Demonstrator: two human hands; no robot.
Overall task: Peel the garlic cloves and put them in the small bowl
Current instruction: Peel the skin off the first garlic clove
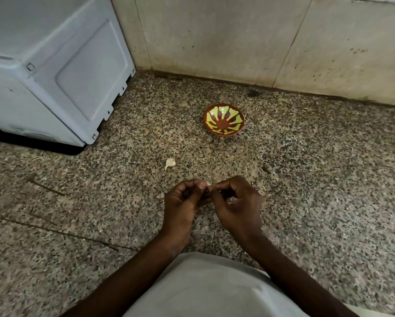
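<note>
Hands meet low over a speckled stone counter (pixel 306 179), the left hand (pixel 182 207) and right hand (pixel 237 202) both curled, fingertips pinching one small clove (pixel 208 184) between them, mostly hidden. Just beyond them a second clove (pixel 170 162) lies alone on the counter. Farther back a small red bowl (pixel 223 120) with yellow rays sits near the tiled wall (pixel 237 42), a grey appliance (pixel 54 65) well to its left.
</note>
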